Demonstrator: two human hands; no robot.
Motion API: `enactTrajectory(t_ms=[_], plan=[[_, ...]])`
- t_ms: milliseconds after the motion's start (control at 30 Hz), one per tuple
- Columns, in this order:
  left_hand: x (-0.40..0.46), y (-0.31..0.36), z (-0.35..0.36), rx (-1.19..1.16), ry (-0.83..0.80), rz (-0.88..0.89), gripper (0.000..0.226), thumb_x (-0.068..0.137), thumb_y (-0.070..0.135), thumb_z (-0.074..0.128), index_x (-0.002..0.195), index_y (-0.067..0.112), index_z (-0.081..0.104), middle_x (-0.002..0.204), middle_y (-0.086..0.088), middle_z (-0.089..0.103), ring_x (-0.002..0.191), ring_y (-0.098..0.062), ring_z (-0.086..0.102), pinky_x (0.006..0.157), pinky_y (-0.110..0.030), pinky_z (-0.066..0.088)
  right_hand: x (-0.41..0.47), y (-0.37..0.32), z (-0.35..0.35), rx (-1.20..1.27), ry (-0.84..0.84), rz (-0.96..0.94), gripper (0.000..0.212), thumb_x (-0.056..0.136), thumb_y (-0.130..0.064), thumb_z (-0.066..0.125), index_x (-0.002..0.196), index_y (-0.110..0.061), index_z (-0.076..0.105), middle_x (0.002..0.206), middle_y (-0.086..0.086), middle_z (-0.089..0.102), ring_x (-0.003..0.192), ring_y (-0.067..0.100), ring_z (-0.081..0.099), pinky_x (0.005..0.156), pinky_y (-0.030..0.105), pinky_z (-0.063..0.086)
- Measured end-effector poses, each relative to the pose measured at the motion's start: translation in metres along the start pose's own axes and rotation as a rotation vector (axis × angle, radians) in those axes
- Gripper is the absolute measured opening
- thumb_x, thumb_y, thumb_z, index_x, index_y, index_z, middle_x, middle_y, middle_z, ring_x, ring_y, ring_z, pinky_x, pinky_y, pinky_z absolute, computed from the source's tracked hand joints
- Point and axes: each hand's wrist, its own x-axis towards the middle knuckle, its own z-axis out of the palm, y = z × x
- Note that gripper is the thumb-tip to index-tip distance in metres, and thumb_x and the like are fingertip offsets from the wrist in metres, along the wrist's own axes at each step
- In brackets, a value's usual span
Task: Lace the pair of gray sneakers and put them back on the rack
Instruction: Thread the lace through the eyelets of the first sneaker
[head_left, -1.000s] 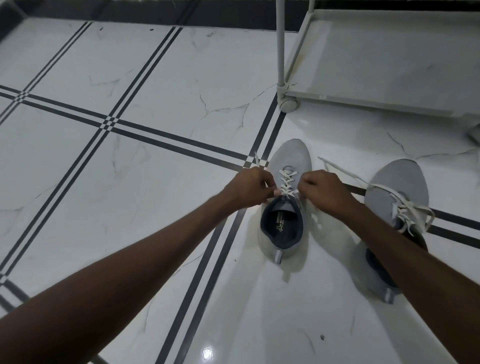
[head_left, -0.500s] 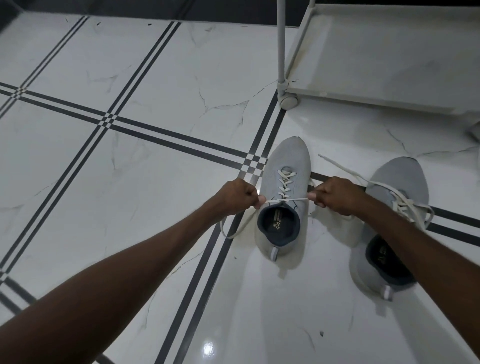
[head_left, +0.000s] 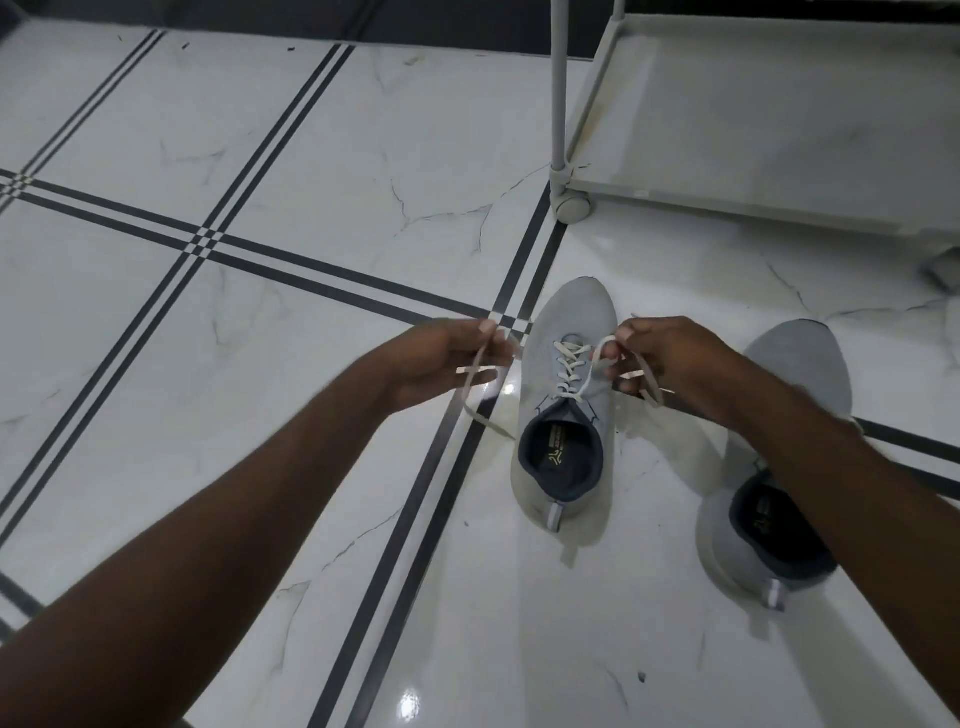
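Two gray sneakers stand on the tiled floor, toes pointing away from me. The left sneaker (head_left: 563, 415) has a white lace (head_left: 569, 371) crossed through its eyelets. My left hand (head_left: 447, 361) pinches one free lace end, which loops down to the floor left of the shoe. My right hand (head_left: 670, 358) grips the other lace end, raised just right of the eyelets. The right sneaker (head_left: 779, 467) lies under my right forearm, which hides its laces and middle.
A white wheeled rack (head_left: 753, 197) stands beyond the shoes at the upper right, its bottom shelf bare, one caster (head_left: 573, 205) near the left sneaker's toe. White marble tiles with dark stripes (head_left: 208, 249) stretch to the left.
Both hands have drawn apart and lifted from the top eyelets, pulling the lace ends out and upward. The left end now loops in my left hand.
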Motion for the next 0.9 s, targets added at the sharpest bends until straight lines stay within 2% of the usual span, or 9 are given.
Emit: enactTrajectory(t_ms=[67, 167, 267, 333, 400, 533, 633, 767, 900], plan=[[0.010, 0.005, 0.016, -0.049, -0.050, 0.022, 0.022, 0.101, 0.021, 0.048, 0.089, 0.020, 0.067, 0.125, -0.007, 0.067, 0.126, -0.026, 0.058, 0.106, -0.038, 0.042, 0.000, 0.000, 0.003, 0.044, -0.060, 0.004, 0.026, 0.098, -0.013, 0.046, 0.080, -0.010, 0.064, 0.104, 0.016, 0.073, 0.081, 0.027, 0.064, 0.068, 0.034, 0.050], [0.025, 0.005, 0.038, -0.139, -0.011, 0.019, 0.012, 0.100, 0.014, 0.052, 0.103, 0.015, 0.064, 0.106, -0.007, 0.072, 0.116, -0.029, 0.064, 0.107, -0.043, 0.046, -0.001, 0.002, 0.011, 0.007, -0.067, -0.029, 0.022, 0.099, -0.010, 0.042, 0.093, -0.011, 0.063, 0.088, 0.011, 0.071, 0.064, 0.020, 0.058, 0.058, 0.027, 0.048], [0.038, -0.003, 0.056, -0.142, 0.124, 0.037, 0.015, 0.096, 0.018, 0.061, 0.106, 0.011, 0.068, 0.076, -0.001, 0.065, 0.079, -0.017, 0.068, 0.080, -0.034, 0.060, 0.001, 0.007, 0.021, -0.087, -0.013, -0.113, 0.026, 0.099, -0.007, 0.041, 0.095, -0.015, 0.066, 0.072, 0.007, 0.063, 0.053, 0.016, 0.048, 0.050, 0.025, 0.042], [0.046, -0.008, 0.065, -0.138, 0.207, 0.039, 0.016, 0.097, 0.016, 0.058, 0.107, 0.007, 0.067, 0.065, -0.001, 0.056, 0.056, -0.009, 0.057, 0.056, -0.024, 0.055, 0.001, 0.009, 0.027, -0.203, 0.033, -0.149, 0.029, 0.099, -0.007, 0.039, 0.097, -0.020, 0.064, 0.068, 0.005, 0.059, 0.049, 0.015, 0.045, 0.048, 0.025, 0.039], [0.053, -0.011, 0.066, -0.148, 0.206, 0.024, 0.021, 0.100, 0.006, 0.048, 0.110, 0.005, 0.065, 0.065, -0.002, 0.055, 0.051, -0.007, 0.047, 0.049, -0.020, 0.046, -0.001, 0.008, 0.033, -0.327, 0.063, -0.182, 0.031, 0.099, -0.007, 0.036, 0.103, -0.025, 0.060, 0.068, 0.004, 0.058, 0.049, 0.015, 0.045, 0.047, 0.026, 0.038], [0.060, -0.013, 0.064, -0.114, 0.109, 0.031, 0.032, 0.097, -0.006, 0.042, 0.114, 0.008, 0.065, 0.080, -0.009, 0.060, 0.060, -0.010, 0.053, 0.052, -0.019, 0.045, -0.006, 0.005, 0.038, -0.505, 0.077, -0.233, 0.033, 0.099, -0.006, 0.033, 0.110, -0.030, 0.053, 0.073, 0.007, 0.061, 0.050, 0.015, 0.052, 0.043, 0.023, 0.041], [0.059, -0.015, 0.060, -0.151, 0.127, 0.039, 0.028, 0.096, -0.005, 0.050, 0.123, -0.004, 0.056, 0.085, -0.014, 0.064, 0.065, -0.013, 0.062, 0.057, -0.019, 0.053, -0.005, 0.003, 0.038, -0.559, 0.081, -0.263, 0.035, 0.099, -0.003, 0.035, 0.111, -0.031, 0.052, 0.074, 0.010, 0.064, 0.049, 0.018, 0.057, 0.041, 0.022, 0.044], [0.058, -0.018, 0.056, -0.181, 0.085, 0.026, 0.012, 0.095, -0.002, 0.054, 0.100, -0.006, 0.064, 0.074, -0.010, 0.069, 0.060, -0.010, 0.066, 0.060, -0.017, 0.056, -0.002, 0.004, 0.036, -0.538, 0.089, -0.309, 0.029, 0.098, -0.004, 0.045, 0.106, -0.029, 0.057, 0.071, 0.014, 0.066, 0.047, 0.020, 0.059, 0.042, 0.025, 0.046], [0.054, -0.020, 0.060, -0.202, 0.009, 0.012, 0.020, 0.101, 0.002, 0.045, 0.095, -0.001, 0.064, 0.073, -0.008, 0.071, 0.065, -0.009, 0.064, 0.060, -0.015, 0.053, -0.002, 0.003, 0.036, -0.464, 0.092, -0.302, 0.021, 0.096, -0.007, 0.052, 0.103, -0.025, 0.060, 0.066, 0.011, 0.065, 0.045, 0.018, 0.057, 0.041, 0.023, 0.044]])
